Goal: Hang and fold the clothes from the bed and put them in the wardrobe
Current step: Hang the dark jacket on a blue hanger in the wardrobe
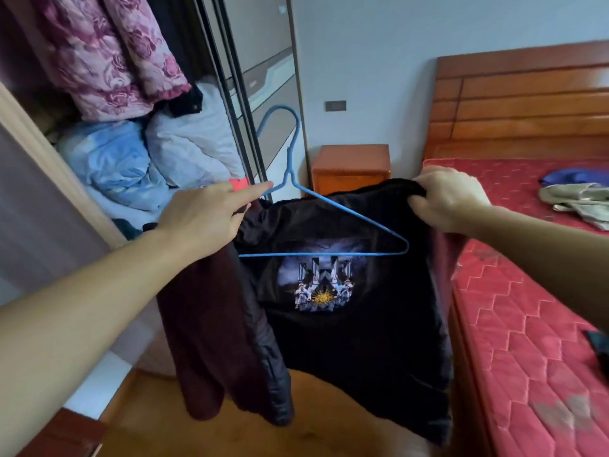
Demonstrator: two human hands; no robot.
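Note:
A black T-shirt (356, 344) with a blue and gold print hangs in front of me between my hands. My right hand (448, 199) grips its bunched upper edge. A blue wire hanger (324, 212) lies against the shirt's front, hook pointing up. My left hand (211, 214) holds the hanger's left side together with the shirt, forefinger stretched along the wire toward the neck. More clothes, one olive (576, 201) and one blue (566, 178), lie on the red bed (540, 324) at right. The open wardrobe (115, 127) is at left.
Dark maroon and black garments (211, 341) hang below my left hand at the wardrobe's edge. Inside are floral pink clothing (108, 57) and blue and white bedding (131, 163). The sliding door frame (237, 103), an orange nightstand (351, 166) and a dark object (598, 341) on the mattress are nearby.

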